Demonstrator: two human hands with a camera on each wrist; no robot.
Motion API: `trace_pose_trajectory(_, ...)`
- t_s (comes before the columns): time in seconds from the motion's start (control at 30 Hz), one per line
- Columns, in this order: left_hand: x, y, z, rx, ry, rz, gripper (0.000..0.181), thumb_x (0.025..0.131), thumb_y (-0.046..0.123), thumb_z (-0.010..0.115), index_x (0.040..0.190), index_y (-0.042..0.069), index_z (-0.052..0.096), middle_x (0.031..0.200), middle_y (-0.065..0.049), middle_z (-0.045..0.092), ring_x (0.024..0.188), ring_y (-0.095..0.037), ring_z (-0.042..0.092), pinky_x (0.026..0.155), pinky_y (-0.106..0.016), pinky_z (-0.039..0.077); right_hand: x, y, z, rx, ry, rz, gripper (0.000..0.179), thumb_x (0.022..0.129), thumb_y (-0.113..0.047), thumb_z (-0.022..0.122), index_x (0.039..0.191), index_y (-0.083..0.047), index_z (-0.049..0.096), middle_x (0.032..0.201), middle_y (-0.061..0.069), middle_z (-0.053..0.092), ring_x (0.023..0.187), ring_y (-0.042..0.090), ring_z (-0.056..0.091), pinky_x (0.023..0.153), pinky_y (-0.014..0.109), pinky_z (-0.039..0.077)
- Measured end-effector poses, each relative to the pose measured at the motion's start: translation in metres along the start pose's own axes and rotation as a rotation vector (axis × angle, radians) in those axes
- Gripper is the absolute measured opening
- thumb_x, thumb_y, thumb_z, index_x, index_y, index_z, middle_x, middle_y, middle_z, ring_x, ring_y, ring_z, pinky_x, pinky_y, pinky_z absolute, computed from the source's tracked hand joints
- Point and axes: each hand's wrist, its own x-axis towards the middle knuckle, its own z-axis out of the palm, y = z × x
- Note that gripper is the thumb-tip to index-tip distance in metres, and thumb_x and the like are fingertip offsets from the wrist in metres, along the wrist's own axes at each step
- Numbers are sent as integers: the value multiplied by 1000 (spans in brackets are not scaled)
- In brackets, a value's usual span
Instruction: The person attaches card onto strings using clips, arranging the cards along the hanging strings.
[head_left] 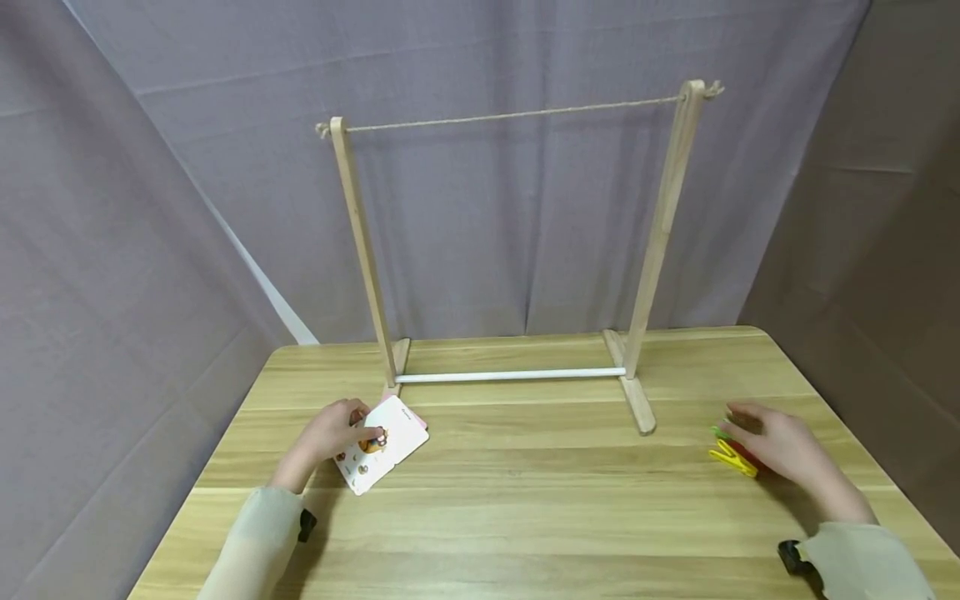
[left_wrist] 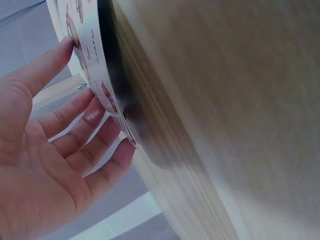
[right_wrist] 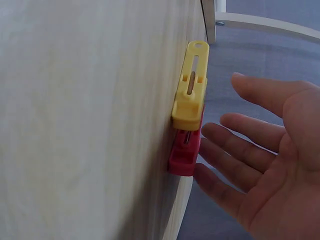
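Note:
My left hand (head_left: pixel 337 429) is at the left side of some cards beside the rack's left foot. Its thumb lies over the printed face of a white card (head_left: pixel 405 435) with a cartoon animal, and the other fingers are at its edge. A pink edge of another card (head_left: pixel 417 419) shows from beneath. In the left wrist view the card (left_wrist: pixel 92 47) stands edge-on, with fingertips at its rim. My right hand (head_left: pixel 772 442) hovers, fingers spread, beside a yellow clothespin (right_wrist: pixel 192 87) and a red clothespin (right_wrist: pixel 184 155). Something green (head_left: pixel 720 432) peeks out near its thumb.
A wooden rack with a left post (head_left: pixel 363 242), a right post (head_left: pixel 662 233) and a white crossbar (head_left: pixel 510 376) stands at the back of the wooden table (head_left: pixel 517 500). A string (head_left: pixel 517 115) spans its top. Grey curtains (head_left: pixel 465 208) hang behind.

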Motion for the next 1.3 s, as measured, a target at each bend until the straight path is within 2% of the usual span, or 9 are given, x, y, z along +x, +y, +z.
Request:
trace_pose_trajectory(0.3,2,-7,0,17,39,19,54,88,30,79,122,-8,60,89,-7,62,74,-18,55,67,-34,48,0,3,-1,-20,-52,7,66,101,-42,60,132,16,53,118,35,63,110,56,57,87,65,46)
trace_pose_trajectory(0.57,4,-11,-3,-9,59,33,44,87,26,80,114,-6,65,91,-10,62,75,-21,55,62,-32,49,1,5,-1,-29,-53,22,64,98,-40,65,128,16,57,115,34,65,107,53,60,86,64,48)
trace_pose_trajectory(0.8,2,-13,-7,14,85,68,48,87,24,81,116,-11,64,94,-14,60,82,-25,54,73,-39,50,3,4,-1,-26,-60,29,63,95,-38,69,126,16,58,113,32,66,104,51,61,85,63,48)
trace_pose_trajectory(1.13,3,-9,-15,-1,123,75,40,87,18,80,113,-7,64,98,-13,57,84,-25,53,75,-41,49,7,4,0,-46,-74,42,67,98,-43,64,128,17,56,118,35,63,109,55,57,86,65,47)
trace_pose_trajectory(1.3,3,-6,-20,-5,136,84,35,88,18,79,110,-4,63,100,-13,62,87,-25,56,80,-45,50,9,3,0,-58,-70,50,70,97,-45,64,127,18,56,117,35,63,109,57,56,87,65,46)
